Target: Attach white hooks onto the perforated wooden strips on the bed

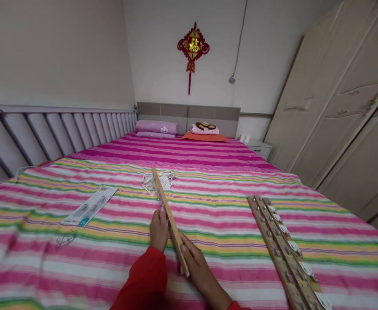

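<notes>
A long, narrow wooden strip (169, 213) is tilted up over the bed, its thin edge toward me. My right hand (197, 262) is closed around its near part from the right, thumb on the edge and fingers behind. On the strip's left face, my left hand (159, 229) has its fingers pinched together against small fittings; what lies between the fingertips is hidden. Behind the strip's far end lies a small pile of white and clear plastic pieces (167, 180). To the left are a flat white package (91, 206) with hook-like shapes and a loose tangle of thin wire (66, 239).
Several similar wooden strips (284, 249) with metal hooks and white round pieces lie at the right. A striped sheet (217, 232) covers the bed. Pillows (156, 128) are at the headboard (208, 113). A slatted rail (56, 133) runs along the left, a wardrobe (343, 112) along the right.
</notes>
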The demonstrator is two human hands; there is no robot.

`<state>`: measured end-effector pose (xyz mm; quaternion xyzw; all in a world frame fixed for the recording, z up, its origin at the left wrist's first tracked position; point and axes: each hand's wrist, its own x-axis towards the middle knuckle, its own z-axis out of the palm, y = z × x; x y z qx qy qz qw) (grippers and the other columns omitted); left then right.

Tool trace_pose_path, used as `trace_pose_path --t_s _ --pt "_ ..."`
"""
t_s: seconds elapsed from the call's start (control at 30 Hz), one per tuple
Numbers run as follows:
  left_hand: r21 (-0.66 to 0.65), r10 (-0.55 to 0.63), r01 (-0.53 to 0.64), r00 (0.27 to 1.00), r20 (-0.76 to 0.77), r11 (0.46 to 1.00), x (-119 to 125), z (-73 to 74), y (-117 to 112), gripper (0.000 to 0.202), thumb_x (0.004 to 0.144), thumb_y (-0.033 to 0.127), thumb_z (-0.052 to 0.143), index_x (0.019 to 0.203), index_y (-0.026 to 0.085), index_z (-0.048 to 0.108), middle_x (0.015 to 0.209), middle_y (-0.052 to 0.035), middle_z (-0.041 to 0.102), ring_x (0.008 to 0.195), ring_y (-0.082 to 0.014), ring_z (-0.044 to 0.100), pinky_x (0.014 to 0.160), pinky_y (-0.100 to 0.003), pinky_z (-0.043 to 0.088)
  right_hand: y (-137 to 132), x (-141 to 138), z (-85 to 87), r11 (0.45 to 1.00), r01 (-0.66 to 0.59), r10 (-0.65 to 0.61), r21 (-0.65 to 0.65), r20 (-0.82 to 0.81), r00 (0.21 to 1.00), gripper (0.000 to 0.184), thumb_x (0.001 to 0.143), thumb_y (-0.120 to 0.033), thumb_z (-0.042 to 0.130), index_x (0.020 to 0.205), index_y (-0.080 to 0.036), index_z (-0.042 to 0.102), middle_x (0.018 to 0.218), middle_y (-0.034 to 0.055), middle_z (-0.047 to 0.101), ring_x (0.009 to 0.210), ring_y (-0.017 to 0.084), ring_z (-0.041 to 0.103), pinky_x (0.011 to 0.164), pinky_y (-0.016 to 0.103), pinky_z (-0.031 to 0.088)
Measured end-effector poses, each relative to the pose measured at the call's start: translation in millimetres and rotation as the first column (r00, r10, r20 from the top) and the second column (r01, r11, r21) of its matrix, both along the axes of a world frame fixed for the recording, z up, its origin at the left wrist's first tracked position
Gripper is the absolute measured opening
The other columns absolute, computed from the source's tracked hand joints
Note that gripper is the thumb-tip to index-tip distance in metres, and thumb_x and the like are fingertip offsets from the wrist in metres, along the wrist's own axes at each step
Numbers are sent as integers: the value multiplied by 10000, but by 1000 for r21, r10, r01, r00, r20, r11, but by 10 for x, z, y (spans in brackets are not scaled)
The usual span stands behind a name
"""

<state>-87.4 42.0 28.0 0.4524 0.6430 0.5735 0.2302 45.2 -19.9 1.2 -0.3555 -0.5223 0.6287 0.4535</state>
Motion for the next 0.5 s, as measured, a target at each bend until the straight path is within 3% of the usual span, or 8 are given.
trace_pose_path --t_s 0.2,0.33,0.43,0.5 --pt "57 27 -25 999 -44 998 -184 -53 94 336 872 448 331 671 223 480 551 34 473 544 -151 458 553 -269 369 31 54 35 1000 16 -17 -26 -27 1000 709 755 -642 581 1295 -184 561 580 -4 583 420 116 466 430 256 421" --pt "70 29 -22 994 -109 997 -409 -57 211 374 860 484 350 616 223 463 568 18 485 583 -159 475 583 -280 390 10 156 50 999 35 -34 18 -8 999 623 769 -589 609 1252 -195 603 643 25 628 514 151 539 509 281 479" --pt "36 -32 32 999 8 999 -484 8 338 449 849 578 335 728 200 545 691 -20 582 663 -181 550 611 -295 437 -84 196 20 1000 -18 18 -1 40 999 668 812 -592 549 1344 -190 510 647 20 629 462 133 505 483 282 475" --pt "40 -43 39 994 104 998 -474 55 428 504 840 614 343 884 173 582 755 -41 615 703 -196 590 631 -309 463 -169 198 3 999 -42 40 17 69 997 651 834 -591 514 1365 -215 485 828 61 676 481 127 523 498 291 490"
